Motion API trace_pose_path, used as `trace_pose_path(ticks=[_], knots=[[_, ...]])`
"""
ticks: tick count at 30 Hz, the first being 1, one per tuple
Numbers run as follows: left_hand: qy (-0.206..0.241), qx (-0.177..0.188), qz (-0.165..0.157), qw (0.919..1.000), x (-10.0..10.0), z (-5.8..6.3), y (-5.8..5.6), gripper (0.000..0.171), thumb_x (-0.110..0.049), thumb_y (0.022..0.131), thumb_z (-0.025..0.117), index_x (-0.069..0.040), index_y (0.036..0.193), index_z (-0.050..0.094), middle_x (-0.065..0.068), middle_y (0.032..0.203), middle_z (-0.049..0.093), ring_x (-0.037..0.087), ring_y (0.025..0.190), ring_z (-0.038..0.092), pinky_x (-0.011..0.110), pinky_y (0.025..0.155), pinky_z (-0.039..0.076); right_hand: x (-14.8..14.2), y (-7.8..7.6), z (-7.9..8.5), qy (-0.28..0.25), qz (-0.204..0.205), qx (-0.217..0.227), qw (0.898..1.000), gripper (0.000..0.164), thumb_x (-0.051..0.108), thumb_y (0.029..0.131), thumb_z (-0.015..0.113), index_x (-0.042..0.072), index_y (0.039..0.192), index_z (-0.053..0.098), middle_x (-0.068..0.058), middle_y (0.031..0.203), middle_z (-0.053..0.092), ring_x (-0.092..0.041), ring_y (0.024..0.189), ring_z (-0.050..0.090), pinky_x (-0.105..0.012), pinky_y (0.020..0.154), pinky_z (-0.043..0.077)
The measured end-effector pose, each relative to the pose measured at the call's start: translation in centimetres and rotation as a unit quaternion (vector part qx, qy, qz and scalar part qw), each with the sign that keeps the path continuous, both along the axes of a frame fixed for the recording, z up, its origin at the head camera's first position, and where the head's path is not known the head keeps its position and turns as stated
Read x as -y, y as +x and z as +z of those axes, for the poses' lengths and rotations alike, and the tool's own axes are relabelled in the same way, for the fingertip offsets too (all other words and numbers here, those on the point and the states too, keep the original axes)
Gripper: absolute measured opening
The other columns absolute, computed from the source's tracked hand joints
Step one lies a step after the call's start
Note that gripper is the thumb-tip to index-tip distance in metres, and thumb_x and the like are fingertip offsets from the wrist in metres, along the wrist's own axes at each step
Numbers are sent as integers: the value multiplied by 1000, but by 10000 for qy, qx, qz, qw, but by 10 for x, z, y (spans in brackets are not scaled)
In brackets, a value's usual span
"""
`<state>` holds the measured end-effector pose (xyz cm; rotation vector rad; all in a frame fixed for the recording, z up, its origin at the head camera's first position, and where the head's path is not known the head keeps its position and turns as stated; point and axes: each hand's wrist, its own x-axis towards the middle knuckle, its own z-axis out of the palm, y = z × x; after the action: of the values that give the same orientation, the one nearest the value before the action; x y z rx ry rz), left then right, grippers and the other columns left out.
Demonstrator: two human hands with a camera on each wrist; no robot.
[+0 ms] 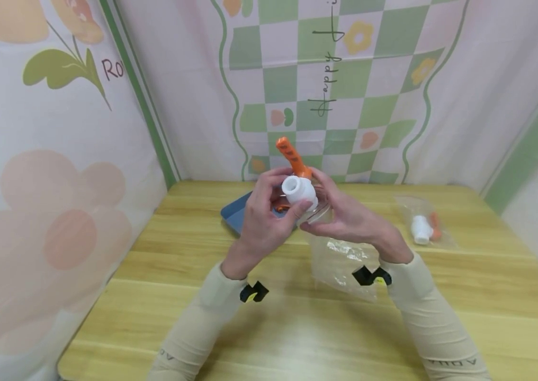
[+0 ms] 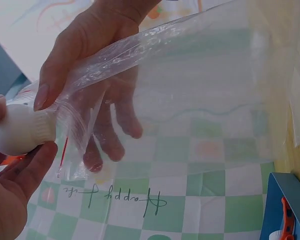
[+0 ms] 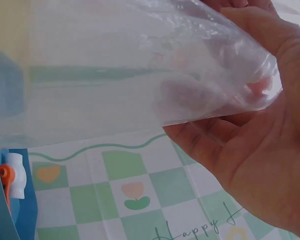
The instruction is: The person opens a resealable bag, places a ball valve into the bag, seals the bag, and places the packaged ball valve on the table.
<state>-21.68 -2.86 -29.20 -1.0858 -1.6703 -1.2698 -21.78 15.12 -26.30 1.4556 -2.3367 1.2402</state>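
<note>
In the head view, a white plastic ball valve (image 1: pixel 300 191) with an orange lever handle (image 1: pixel 293 156) is raised above the table. My left hand (image 1: pixel 265 214) grips the valve's white body between thumb and fingers. A clear zip bag (image 1: pixel 340 262) with a red seal line hangs from my right hand (image 1: pixel 352 217). The left wrist view has the bag's mouth (image 2: pixel 72 120) against the valve, with the right thumb on the near side of the film and fingers behind it. In the right wrist view the film (image 3: pixel 105 100) partly covers the fingers.
A blue tray (image 1: pixel 232 212) sits behind my left hand; another white valve with an orange handle (image 3: pixel 19 175) lies in it. To the right, a bagged valve (image 1: pixel 421 230) rests on the wooden table (image 1: pixel 297 338). Patterned curtains (image 1: pixel 193 95) stand behind and at the sides.
</note>
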Motion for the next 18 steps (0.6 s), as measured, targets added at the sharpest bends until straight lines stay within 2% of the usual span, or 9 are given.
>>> trace_pose_path(ticks=[6, 11, 14, 18], knots=[[-277, 97, 208, 9994, -1, -2, 1, 45, -9, 77, 75, 3, 110, 48, 17, 121, 47, 15, 85, 59, 20, 70, 52, -2, -6, -6, -302, -6, 60, 9995, 98, -8, 73, 72, 9, 146, 9, -17, 133, 44, -30, 121, 47, -25, 97, 39], [-604, 44, 533, 9967, -1, -3, 1, 43, -18, 79, 74, -1, 110, 50, 13, 121, 50, 16, 101, 54, 21, 75, 50, -7, -17, -17, -360, 4, -40, 9993, 102, -6, 72, 74, 16, 147, 9, -12, 132, 46, -24, 119, 48, -24, 96, 40], [-814, 42, 671, 9944, -1, -3, 1, 43, -22, 81, 73, -2, 112, 50, 12, 121, 51, 16, 107, 51, 20, 77, 47, -8, -19, -19, -408, 88, -111, 9991, 101, -5, 73, 74, 15, 147, 9, -12, 131, 47, -23, 117, 50, -24, 95, 41], [-1028, 130, 718, 9920, -1, -4, 1, 43, -25, 81, 72, -3, 112, 50, 11, 121, 49, 15, 104, 51, 16, 77, 46, -10, -20, -20, -393, 88, -134, 9991, 100, -3, 74, 74, 15, 147, 9, -14, 130, 48, -22, 116, 51, -22, 94, 41]])
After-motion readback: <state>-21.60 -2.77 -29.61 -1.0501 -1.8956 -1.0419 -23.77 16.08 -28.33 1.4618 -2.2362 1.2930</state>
